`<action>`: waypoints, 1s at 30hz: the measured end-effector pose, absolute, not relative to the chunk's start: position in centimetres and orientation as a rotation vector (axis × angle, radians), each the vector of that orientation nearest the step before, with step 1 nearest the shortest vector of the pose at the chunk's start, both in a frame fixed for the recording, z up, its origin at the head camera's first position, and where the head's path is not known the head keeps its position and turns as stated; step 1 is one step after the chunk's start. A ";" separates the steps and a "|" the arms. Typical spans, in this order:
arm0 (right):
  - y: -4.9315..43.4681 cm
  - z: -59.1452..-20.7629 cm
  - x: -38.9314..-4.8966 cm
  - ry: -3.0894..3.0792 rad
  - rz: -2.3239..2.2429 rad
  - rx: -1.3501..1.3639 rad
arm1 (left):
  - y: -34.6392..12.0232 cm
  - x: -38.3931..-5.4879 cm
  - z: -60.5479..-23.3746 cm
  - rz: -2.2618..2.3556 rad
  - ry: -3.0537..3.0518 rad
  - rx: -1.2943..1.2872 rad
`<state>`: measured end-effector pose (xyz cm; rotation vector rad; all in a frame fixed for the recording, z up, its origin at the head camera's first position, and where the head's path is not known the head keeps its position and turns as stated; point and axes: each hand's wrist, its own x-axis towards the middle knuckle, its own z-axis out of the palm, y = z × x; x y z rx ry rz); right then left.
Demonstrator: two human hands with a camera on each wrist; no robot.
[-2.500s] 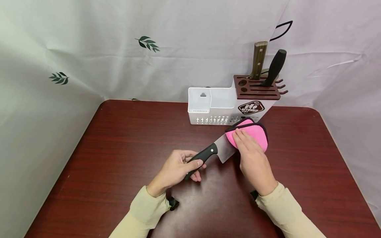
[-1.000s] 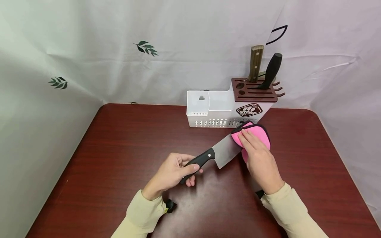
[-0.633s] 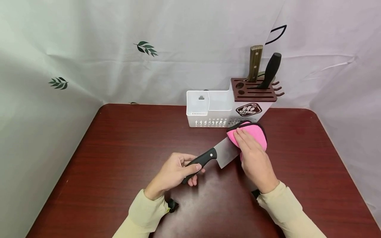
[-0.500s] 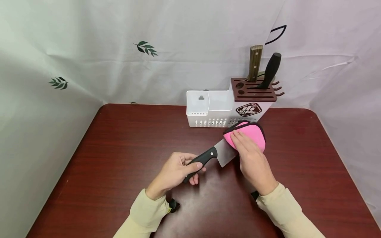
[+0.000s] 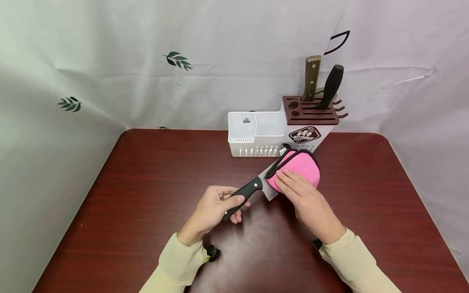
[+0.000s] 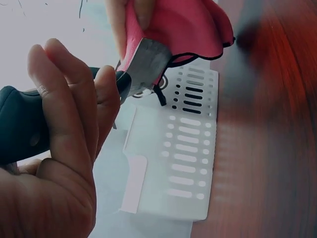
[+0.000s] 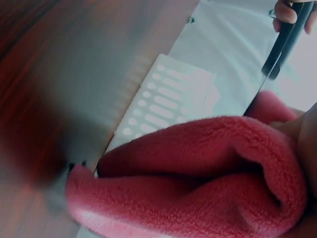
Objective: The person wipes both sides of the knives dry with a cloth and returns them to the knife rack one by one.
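A kitchen knife [image 5: 244, 193] with a black riveted handle and a broad steel blade is held by my left hand [image 5: 210, 209], thumb along the handle. The blade points away to the upper right, above the table. My right hand [image 5: 311, 205] grips a pink cloth [image 5: 300, 167] with black edging, folded over the blade. Only the blade's heel end and a strip of its upper edge show in the head view; the cloth hides the rest. In the left wrist view the bare blade [image 6: 148, 62] comes out of the cloth. Fluffy folds of the cloth [image 7: 198, 148] fill the right wrist view.
Behind the cloth stands a white perforated knife holder [image 5: 256, 142] with a brown slotted top [image 5: 311, 116]. A wooden-handled knife [image 5: 312, 77] and a black-handled knife [image 5: 331, 86] stand in it. The reddish-brown table [image 5: 154, 183] meets white curtains [image 5: 220, 49] at the back and sides.
The right hand has slid the cloth back and forth on the blade. Since half a second ago it has moved left toward the handle, covering more blade. The left hand has barely moved.
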<state>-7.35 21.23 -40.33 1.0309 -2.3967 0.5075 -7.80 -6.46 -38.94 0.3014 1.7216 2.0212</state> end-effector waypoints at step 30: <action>22.3 -40.6 -7.4 -2.375 0.539 0.793 | -8.4 -7.4 -39.0 1.933 1.743 0.428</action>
